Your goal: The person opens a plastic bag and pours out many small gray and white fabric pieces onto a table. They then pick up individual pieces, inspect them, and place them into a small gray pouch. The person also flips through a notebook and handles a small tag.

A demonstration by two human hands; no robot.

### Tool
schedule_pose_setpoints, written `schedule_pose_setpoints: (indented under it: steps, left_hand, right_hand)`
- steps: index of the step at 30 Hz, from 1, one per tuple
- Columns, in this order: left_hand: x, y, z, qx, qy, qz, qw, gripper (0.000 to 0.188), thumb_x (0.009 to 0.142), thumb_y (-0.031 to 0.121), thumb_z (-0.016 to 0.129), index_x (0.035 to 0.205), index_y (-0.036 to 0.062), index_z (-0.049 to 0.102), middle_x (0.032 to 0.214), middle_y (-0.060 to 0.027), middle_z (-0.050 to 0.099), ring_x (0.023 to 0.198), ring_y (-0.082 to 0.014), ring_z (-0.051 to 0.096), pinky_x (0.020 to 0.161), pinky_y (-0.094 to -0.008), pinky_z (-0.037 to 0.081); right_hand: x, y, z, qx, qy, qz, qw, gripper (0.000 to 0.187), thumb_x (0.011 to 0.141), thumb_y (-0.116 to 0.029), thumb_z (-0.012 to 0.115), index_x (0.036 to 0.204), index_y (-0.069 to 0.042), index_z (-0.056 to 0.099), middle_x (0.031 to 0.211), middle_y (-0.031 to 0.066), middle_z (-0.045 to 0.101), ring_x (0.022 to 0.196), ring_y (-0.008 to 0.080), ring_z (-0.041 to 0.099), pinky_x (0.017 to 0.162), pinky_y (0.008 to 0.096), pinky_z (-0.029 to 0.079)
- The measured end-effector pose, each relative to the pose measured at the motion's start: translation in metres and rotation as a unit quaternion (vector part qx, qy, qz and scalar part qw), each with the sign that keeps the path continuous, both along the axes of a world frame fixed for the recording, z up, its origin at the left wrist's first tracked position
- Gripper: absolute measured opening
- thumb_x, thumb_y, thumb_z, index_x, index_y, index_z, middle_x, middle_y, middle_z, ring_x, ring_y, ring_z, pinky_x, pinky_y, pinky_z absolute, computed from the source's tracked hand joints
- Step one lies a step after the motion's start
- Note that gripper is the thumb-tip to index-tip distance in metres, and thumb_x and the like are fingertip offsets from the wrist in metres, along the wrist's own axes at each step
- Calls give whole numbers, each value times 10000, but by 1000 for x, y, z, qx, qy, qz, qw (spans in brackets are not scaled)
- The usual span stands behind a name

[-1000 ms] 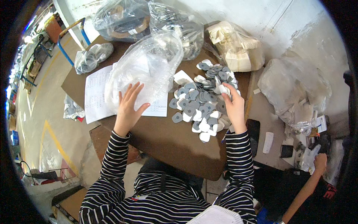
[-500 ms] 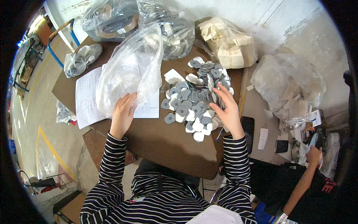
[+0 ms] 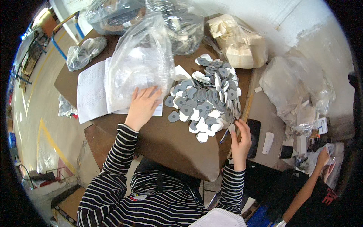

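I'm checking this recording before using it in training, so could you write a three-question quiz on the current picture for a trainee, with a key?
1. Multiple choice: Which thing lies under the outstretched left hand?
A) A blue cart handle
B) A clear plastic bag
C) A dark phone

2. True or false: The pile of grey and white pieces lies to the right of the white papers.

3. Short answer: Which of the wearer's hands is nearer the pen?

Key: 1. B. 2. True. 3. The right hand, beside the lower right of the pile.
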State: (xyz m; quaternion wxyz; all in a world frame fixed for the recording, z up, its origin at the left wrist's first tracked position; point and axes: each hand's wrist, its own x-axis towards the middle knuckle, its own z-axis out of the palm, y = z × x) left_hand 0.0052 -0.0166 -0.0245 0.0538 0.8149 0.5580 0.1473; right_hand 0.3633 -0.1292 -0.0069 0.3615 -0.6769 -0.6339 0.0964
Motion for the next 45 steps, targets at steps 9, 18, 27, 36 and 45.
schedule_pose_setpoints:
  steps: [9, 18, 27, 36, 45]
  left_hand:
    - [1, -7, 18, 33, -69, 1, 997, 593, 893, 379, 698, 1383, 79, 556, 1419, -98, 545, 1327, -321, 493, 1176, -578, 254]
    - [-28, -25, 29, 77, -220, 50, 971, 396, 914, 212, 699, 1282, 82, 631, 1384, -90, 584, 1340, -315, 499, 1171, -578, 262]
    - [-19, -45, -8, 184, -222, 51, 956, 304, 887, 79, 675, 1191, 95, 664, 1344, -79, 617, 1347, -312, 505, 1200, -546, 217]
    - [-19, -44, -12, 163, -225, 65, 958, 272, 896, 67, 656, 1168, 76, 660, 1310, -91, 634, 1328, -315, 522, 1193, -546, 241]
    - [-20, -38, -13, 180, -254, 75, 947, 294, 896, 51, 651, 1189, 67, 654, 1284, -115, 640, 1299, -321, 546, 1187, -537, 261]
  right_hand:
    - [-48, 17, 43, 45, 51, 119, 990, 297, 871, 2, 691, 1166, -33, 686, 1326, 150, 596, 1219, 317, 578, 1022, 407, 457]
    - [-101, 56, 44, 44, -56, 211, 975, 387, 841, -87, 730, 1220, -65, 657, 1367, 125, 577, 1257, 342, 536, 1073, 453, 412]
    - [-77, 104, 3, 24, -180, 16, 983, 594, 800, -277, 801, 1325, -95, 593, 1369, 232, 550, 1265, 415, 511, 1071, 499, 403]
    - [-67, 90, 1, 40, -140, 82, 986, 478, 833, -216, 768, 1272, -92, 625, 1348, 205, 572, 1210, 389, 559, 1033, 455, 447]
    - [16, 153, 4, 4, 194, 25, 981, 455, 970, -195, 670, 1357, 13, 553, 1309, 147, 615, 1181, 218, 594, 1024, 332, 445]
